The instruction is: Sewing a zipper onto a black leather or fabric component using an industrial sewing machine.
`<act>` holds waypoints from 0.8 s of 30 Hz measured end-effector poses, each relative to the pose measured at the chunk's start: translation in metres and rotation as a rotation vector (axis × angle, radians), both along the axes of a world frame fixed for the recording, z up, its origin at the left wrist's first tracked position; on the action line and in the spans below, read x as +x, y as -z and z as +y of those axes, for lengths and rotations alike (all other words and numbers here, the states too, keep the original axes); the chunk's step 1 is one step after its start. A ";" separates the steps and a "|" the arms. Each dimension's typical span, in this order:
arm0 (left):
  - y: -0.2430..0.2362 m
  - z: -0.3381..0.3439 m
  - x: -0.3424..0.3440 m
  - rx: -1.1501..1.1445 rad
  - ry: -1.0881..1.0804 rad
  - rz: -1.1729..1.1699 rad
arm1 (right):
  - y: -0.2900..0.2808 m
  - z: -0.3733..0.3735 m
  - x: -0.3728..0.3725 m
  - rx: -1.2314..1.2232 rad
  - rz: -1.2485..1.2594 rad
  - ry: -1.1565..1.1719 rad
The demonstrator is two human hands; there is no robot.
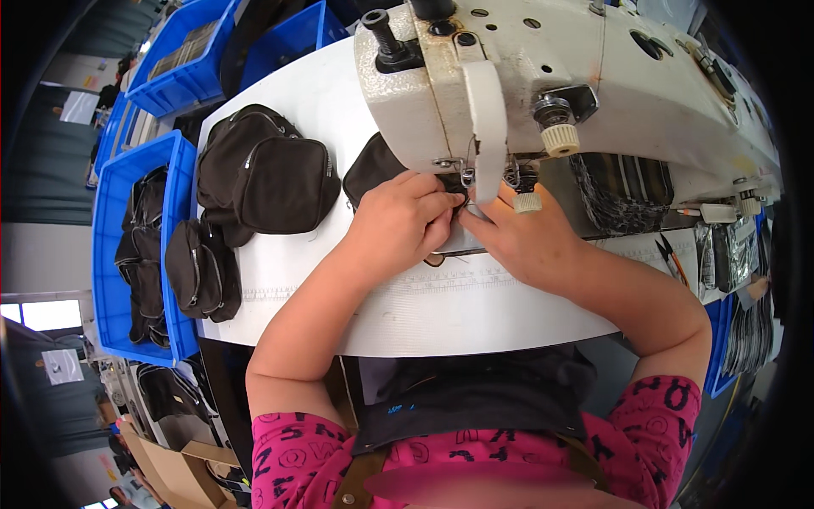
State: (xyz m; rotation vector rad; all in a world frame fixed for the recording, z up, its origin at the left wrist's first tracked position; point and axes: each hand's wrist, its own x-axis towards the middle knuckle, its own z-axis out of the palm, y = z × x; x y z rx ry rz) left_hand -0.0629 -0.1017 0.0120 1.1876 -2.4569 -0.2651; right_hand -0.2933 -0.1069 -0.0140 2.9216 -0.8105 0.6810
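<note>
A white sewing machine [432, 93] stands over the table, its needle area just beyond my fingertips. Under its head lies a black fabric pouch piece [373, 170], partly hidden by the machine and my hands. My left hand [403, 220] is closed on the near edge of this piece, fingers curled and pressed together. From the other side my right hand [534, 242] pinches the same edge beside the needle; its fingertips are partly behind the machine's parts. The two thumbs almost meet. A small brown-edged bit [434, 260] shows below my left hand.
Black zippered pouches [284, 182] lie at the table's left, beside a blue bin [182, 254] holding more. Striped fabric pieces [627, 191] are stacked under the machine arm. Pens [671, 259] lie at the right, and a printed ruler [509, 278] runs along the table.
</note>
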 end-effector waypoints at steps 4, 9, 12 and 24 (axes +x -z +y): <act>0.006 -0.006 -0.002 -0.199 0.055 0.063 | -0.001 -0.001 0.000 -0.021 0.029 -0.027; 0.004 0.002 -0.005 -0.181 -0.053 -0.018 | -0.001 -0.002 0.001 0.008 -0.002 -0.024; 0.004 0.005 -0.009 -0.193 -0.083 -0.036 | -0.003 -0.002 0.001 0.005 -0.007 -0.017; 0.004 0.011 -0.015 -0.187 -0.115 -0.043 | 0.000 -0.008 0.002 0.081 -0.118 0.018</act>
